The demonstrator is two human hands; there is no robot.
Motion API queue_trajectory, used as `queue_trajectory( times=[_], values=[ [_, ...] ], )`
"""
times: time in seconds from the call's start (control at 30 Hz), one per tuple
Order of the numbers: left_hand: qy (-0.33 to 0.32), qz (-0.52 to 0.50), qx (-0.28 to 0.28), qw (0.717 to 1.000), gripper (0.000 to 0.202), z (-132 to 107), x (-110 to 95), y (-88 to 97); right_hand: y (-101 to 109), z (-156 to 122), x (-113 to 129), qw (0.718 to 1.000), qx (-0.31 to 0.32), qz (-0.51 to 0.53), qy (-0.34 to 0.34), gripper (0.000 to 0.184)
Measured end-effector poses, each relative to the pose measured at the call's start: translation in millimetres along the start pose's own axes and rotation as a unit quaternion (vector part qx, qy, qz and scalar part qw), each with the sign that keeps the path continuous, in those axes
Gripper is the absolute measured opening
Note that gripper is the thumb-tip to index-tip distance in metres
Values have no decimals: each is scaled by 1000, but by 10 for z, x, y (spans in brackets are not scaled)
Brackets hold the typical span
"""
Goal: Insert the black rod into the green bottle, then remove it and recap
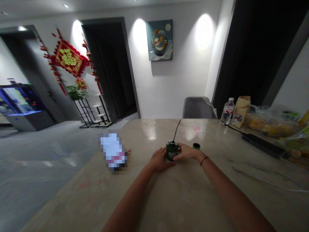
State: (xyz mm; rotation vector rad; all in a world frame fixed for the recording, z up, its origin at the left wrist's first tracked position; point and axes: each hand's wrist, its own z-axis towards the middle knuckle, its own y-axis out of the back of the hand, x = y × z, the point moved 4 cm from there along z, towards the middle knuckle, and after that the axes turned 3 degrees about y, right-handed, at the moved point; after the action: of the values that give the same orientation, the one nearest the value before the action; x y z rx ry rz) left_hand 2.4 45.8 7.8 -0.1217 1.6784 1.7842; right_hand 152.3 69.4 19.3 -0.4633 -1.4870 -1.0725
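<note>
A small dark green bottle (171, 149) stands upright on the marble-patterned table (173, 193). From its neck a thin black stick (177, 130) leans up and to the right. My right hand (188, 151) is closed around the bottle's right side, thumb at the front. On the other side lies my left hand (159, 160), low on the tabletop with fingers stretched out; whether it touches the glass I cannot tell. Just beyond my right wrist is a short green cylinder with a dark top (196, 146), perhaps a cap, partly hidden by the hand.
A pixelated phone-like screen (113, 149) is at the left table edge, with a small orange item (128, 151) beside it. At right are a water bottle (228, 111), a paper bag (241, 111), plastic-bagged food (270, 120), a black power strip (263, 145) and a white cable (270, 184).
</note>
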Motion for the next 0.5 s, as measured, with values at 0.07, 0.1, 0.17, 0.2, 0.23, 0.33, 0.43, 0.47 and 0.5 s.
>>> queue_trajectory(
  times=[0.07,0.1,0.17,0.2,0.23,0.33,0.43,0.47,0.5],
  values=[
    [4,-10,16,1000,77,5,36,27,-42,3,-1,1000,17,6,2,58],
    [7,-15,21,1000,76,8,49,43,-61,2,13,1000,26,3,6,54],
    [10,-23,30,999,71,17,64,76,-92,-5,58,999,37,-22,23,46],
    [12,-27,32,999,67,22,69,91,-99,-8,79,998,31,-47,32,43],
    [12,-30,35,999,64,26,71,104,-96,-11,89,996,13,-79,35,41],
    [-8,-35,44,998,56,34,57,127,-55,-12,38,986,-75,-151,1,51],
    [-19,-55,37,998,48,33,45,143,-61,6,-75,986,-101,-134,-16,60],
    [-15,-60,33,998,45,31,47,147,-73,16,-104,988,-96,-118,-8,59],
    [-7,-63,30,998,44,30,52,147,-82,25,-129,990,-93,-104,1,58]
  ],
)
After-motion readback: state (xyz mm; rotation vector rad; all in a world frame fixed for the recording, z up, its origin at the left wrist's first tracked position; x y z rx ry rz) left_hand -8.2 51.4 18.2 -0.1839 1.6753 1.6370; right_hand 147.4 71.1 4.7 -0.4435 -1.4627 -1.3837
